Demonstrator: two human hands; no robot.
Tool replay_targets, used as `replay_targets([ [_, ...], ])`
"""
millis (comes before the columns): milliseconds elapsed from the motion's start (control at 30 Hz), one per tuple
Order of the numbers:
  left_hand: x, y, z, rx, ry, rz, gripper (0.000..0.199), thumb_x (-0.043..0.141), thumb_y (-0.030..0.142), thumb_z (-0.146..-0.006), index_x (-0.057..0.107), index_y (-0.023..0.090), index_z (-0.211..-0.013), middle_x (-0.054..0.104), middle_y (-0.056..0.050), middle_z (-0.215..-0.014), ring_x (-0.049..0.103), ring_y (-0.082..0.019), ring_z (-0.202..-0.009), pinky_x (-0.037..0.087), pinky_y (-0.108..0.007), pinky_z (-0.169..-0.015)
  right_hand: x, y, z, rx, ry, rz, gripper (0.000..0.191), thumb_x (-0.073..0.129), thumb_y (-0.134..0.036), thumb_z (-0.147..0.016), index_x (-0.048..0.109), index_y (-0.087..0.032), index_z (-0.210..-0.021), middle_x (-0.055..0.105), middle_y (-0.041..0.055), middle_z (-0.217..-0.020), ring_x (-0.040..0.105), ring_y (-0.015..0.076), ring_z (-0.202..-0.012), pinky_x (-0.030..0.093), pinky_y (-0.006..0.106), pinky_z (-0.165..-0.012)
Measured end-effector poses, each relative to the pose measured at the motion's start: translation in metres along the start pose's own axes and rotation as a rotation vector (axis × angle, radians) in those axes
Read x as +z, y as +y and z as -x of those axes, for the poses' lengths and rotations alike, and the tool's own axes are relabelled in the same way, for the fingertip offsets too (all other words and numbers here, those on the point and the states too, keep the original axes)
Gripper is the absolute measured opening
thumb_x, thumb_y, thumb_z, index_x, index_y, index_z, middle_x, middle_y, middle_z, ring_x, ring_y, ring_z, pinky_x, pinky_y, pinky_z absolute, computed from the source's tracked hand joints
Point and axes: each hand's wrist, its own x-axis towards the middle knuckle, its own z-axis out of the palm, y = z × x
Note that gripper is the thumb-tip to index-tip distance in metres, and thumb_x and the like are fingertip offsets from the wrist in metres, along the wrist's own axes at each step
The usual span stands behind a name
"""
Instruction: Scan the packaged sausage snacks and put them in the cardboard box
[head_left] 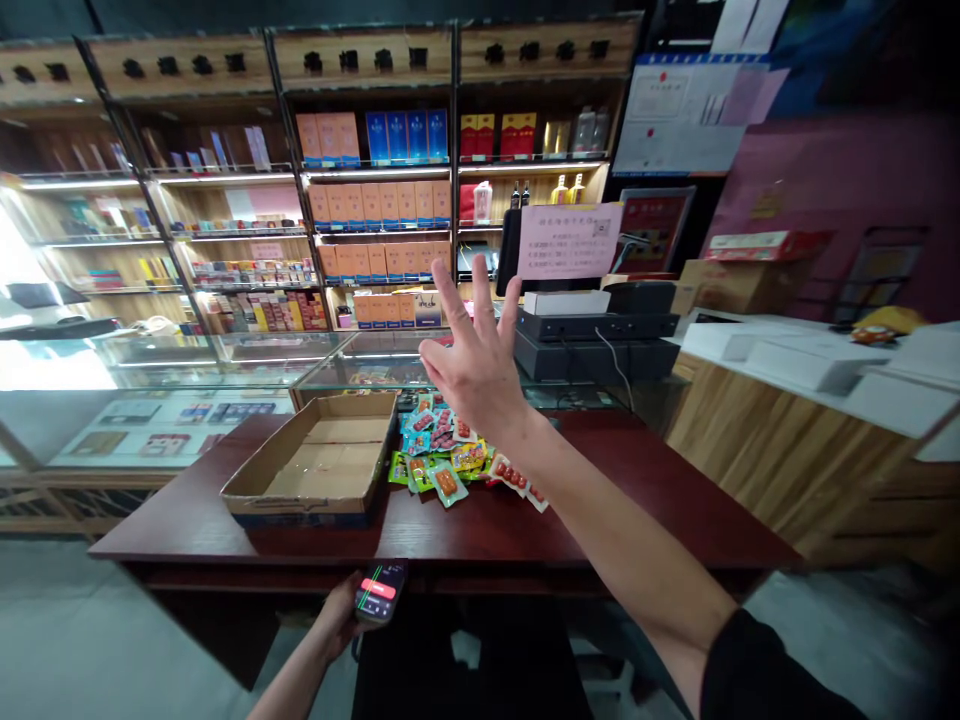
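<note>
My right hand (480, 370) is raised over the desk, three fingers spread apart and nothing in its grip. Behind and below it lies a heap of small colourful snack packets (448, 482), partly hidden by my forearm. At the lower left, my left hand (341, 607) is wrapped round a smartphone (380, 590) with a lit screen, just below the desk's front edge. An open, shallow cardboard box (307, 490) sits on the desk to the left of the packets, with only its bare inside showing.
The dark red desk (600, 520) stands before a glass display counter (247, 350). Shelves of boxed goods (382, 205) line the back wall. A monitor with a paper notice (566, 240) stands behind the desk; white boxes (810, 360) are at the right.
</note>
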Motion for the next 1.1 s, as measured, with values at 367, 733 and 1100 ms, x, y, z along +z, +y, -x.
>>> replay_targets([
  [367,-0.037,0.002,0.003,0.136,0.118,0.126,0.019,0.057,0.027,-0.087,0.058,0.015,-0.103,0.067,-0.004,-0.067,0.065,-0.019,-0.056,0.053,-0.029,-0.057,0.028,0.011,0.022,0.023,-0.012,-0.182,0.033,0.056,-0.009,-0.084,0.062,-0.03,-0.109,0.014,-0.0117,-0.159,-0.014,0.0369,-0.145,-0.015,0.068,-0.111],
  [733,-0.002,0.028,-0.015,-0.018,0.009,0.027,0.029,0.042,0.02,-0.09,0.053,0.009,-0.114,0.066,-0.009,-0.073,0.066,-0.02,-0.058,0.055,-0.032,-0.057,0.028,0.008,0.025,0.012,-0.063,-0.154,0.016,0.055,-0.012,-0.087,0.064,-0.024,-0.092,0.014,-0.0091,-0.159,-0.01,0.0373,-0.146,-0.012,0.067,-0.113],
  [1100,0.005,0.032,-0.002,-0.079,-0.118,-0.604,0.02,0.047,0.03,-0.087,0.058,0.014,-0.085,0.059,-0.008,-0.05,0.057,-0.024,-0.039,0.052,-0.04,-0.042,0.02,0.024,0.044,0.06,-0.036,-0.131,0.016,0.057,-0.01,-0.084,0.062,-0.025,-0.088,0.021,-0.0096,-0.158,-0.003,0.0371,-0.147,-0.005,0.069,-0.113],
])
